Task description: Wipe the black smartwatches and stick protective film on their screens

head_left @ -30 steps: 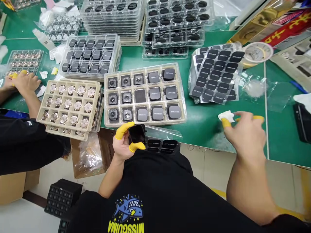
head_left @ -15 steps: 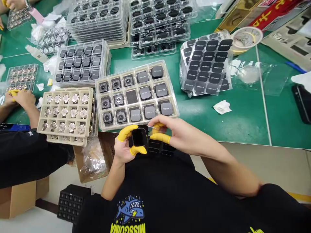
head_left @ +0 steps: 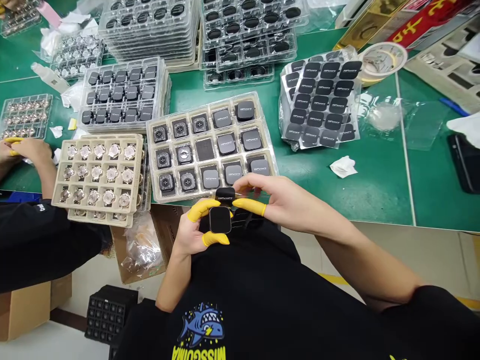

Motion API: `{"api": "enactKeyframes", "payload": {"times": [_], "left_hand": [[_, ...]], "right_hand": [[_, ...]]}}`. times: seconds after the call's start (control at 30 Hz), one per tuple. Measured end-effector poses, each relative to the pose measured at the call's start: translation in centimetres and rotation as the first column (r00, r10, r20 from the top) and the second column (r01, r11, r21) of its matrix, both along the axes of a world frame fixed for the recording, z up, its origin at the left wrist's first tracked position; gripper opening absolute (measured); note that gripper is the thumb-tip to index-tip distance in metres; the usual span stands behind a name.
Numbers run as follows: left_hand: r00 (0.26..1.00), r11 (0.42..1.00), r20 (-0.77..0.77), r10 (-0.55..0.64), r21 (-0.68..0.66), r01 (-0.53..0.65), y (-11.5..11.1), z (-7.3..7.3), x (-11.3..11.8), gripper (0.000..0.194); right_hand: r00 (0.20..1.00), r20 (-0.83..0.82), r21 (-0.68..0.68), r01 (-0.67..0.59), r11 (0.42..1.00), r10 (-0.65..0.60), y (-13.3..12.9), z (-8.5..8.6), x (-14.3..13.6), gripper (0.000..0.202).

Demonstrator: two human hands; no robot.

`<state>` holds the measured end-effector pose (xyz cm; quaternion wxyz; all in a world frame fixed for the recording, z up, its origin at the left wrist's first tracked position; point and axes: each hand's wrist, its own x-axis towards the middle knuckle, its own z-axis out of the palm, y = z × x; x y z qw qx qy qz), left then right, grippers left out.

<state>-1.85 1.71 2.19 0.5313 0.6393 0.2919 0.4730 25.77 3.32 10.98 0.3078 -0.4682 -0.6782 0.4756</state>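
My left hand (head_left: pixel 195 227), with yellow finger cots, grips a square smartwatch case (head_left: pixel 220 220) between finger and thumb, its dark screen facing up. Just above the watch, a black HiFuture-printed screen film (head_left: pixel 225 195) is pinched at its right edge by my right hand (head_left: pixel 268 200), which also wears yellow cots. Film and watch look apart. Behind the fingers shows part of a sheet of black films (head_left: pixel 243 219); what supports it is hidden. Beyond my hands lies a tray (head_left: pixel 152 192) of watch cases, some back side up, others with printed films uppermost, and one bare pocket (head_left: pixel 204 149).
Film sheets (head_left: pixel 318 100) lie to the right, near a tape roll (head_left: pixel 384 60) and a crumpled tissue (head_left: pixel 343 166). Stacked clear trays (head_left: pixel 150 35) stand at the back. Left are trays of round watches (head_left: pixel 98 172) and a co-worker's hands (head_left: pixel 28 150).
The black film in my right hand has turned its printed face into view above the watch. My left hand has shifted slightly right and down with the watch.
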Motion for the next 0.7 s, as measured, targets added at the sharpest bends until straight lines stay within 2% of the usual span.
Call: {"api": "enactKeyframes", "payload": {"times": [0.1, 0.23, 0.37, 0.5, 0.6, 0.7], "left_hand": [[1.000, 1.000, -0.010, -0.015, 0.024, 0.016, 0.0, 0.3, 0.0, 0.089], [0.999, 0.999, -0.037, -0.029, 0.042, 0.031, 0.0, 0.4, -0.2, 0.092], [0.998, 0.997, -0.044, -0.042, 0.059, 0.044, 0.0, 0.5, -0.2, 0.090], [0.998, 0.996, -0.048, -0.043, 0.080, 0.047, 0.1, 0.5, 0.0, 0.085], [0.999, 0.996, -0.026, -0.043, 0.074, 0.045, 0.0, 0.4, 0.2, 0.082], [0.999, 0.998, -0.005, -0.050, 0.042, 0.050, -0.1, 0.2, 0.4, 0.082]], "right_hand": [[0.999, -0.024, 0.023, 0.023, 0.999, -0.023, 0.5, 0.4, -0.2, 0.018], [0.999, -0.051, 0.024, -0.008, 1.000, 0.009, 1.1, 0.9, -0.5, 0.014], [1.000, 0.013, 0.140, -0.003, 0.990, 0.001, 1.3, 1.0, -0.8, 0.009], [0.991, 0.083, 0.325, 0.076, 0.943, -0.108, 1.4, 1.0, -1.0, 0.012], [0.979, 0.019, 0.410, 0.178, 0.895, -0.204, 1.7, 1.1, -1.1, 0.014], [0.950, -0.052, 0.432, 0.299, 0.851, -0.307, 2.1, 1.0, -1.1, 0.016]]}}
